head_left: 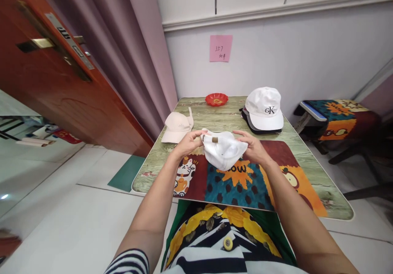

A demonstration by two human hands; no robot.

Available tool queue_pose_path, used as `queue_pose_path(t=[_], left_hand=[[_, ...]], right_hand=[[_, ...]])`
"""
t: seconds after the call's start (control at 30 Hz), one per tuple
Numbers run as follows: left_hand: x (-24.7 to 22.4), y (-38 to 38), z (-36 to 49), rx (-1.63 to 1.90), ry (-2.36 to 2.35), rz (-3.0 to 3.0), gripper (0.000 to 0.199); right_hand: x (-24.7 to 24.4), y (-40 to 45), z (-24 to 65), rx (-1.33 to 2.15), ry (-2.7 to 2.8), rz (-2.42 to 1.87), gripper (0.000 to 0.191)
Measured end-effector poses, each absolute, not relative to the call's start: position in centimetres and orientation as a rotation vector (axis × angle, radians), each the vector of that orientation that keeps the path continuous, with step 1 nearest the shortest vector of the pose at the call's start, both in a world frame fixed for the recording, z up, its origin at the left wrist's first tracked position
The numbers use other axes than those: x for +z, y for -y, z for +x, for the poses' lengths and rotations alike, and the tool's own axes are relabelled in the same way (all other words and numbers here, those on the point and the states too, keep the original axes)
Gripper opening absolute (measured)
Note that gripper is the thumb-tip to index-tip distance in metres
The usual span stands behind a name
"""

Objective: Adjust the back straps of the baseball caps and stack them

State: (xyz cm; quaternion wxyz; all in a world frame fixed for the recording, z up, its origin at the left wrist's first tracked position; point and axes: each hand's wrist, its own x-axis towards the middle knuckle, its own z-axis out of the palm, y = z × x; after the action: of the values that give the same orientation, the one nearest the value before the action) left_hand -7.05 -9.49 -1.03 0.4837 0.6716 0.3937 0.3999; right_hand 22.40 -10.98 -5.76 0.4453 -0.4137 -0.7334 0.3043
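Note:
A white baseball cap (225,153) is held up over the table's front half, with a small brown tab on its edge. My left hand (190,143) grips the cap's left side, fingers closed on it. On the right side, my right hand (252,146) pinches the same cap. Below it lies a colourful patterned mat (239,192). A cream cap (176,127) with a loose strap rests just beyond my left hand. Behind my right hand, a white cap with black letters (264,104) tops a stack including a dark cap (260,130).
A red scalloped dish (216,99) sits at the back of the wood-patterned table (147,176). The wall with a pink note (220,48) rises behind. A wooden door (92,90) and curtain (141,41) stand left. A covered stool (340,118) is at right.

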Motion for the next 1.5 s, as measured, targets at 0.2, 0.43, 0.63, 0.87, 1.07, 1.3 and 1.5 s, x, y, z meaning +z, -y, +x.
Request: queue_pose_path(t=[0.2,0.43,0.63,0.87,1.07,1.3,1.5], left_hand=[[2.4,8.6,-6.1,1.307,-0.659,1.112,0.034],[-3.5,8.6,-3.0,1.266,-0.590,0.598,0.037],[-6.9,10.9,-2.0,1.211,-0.565,0.567,0.051],[-4.7,13.1,-0.8,1.150,-0.470,0.717,0.097],[-3.3,13.2,0.5,1.166,-0.557,0.765,0.090],[-4.0,12.0,0.0,1.204,-0.565,0.703,0.071],[-4.0,12.1,0.3,1.245,-0.553,0.641,0.071]], right_hand=[[-0.4,10.6,21.8,1.202,1.299,-0.900,0.036],[-2.7,11.2,19.1,1.435,0.999,-0.826,0.058],[-6.4,11.7,19.1,1.499,0.995,-0.836,0.071],[-7.8,11.4,18.1,1.470,0.925,-0.838,0.077],[-6.9,11.6,17.8,1.356,0.980,-0.837,0.081],[-7.0,12.0,18.6,1.160,0.931,-0.878,0.071],[-6.6,11.9,18.7,1.278,0.970,-0.847,0.092]])
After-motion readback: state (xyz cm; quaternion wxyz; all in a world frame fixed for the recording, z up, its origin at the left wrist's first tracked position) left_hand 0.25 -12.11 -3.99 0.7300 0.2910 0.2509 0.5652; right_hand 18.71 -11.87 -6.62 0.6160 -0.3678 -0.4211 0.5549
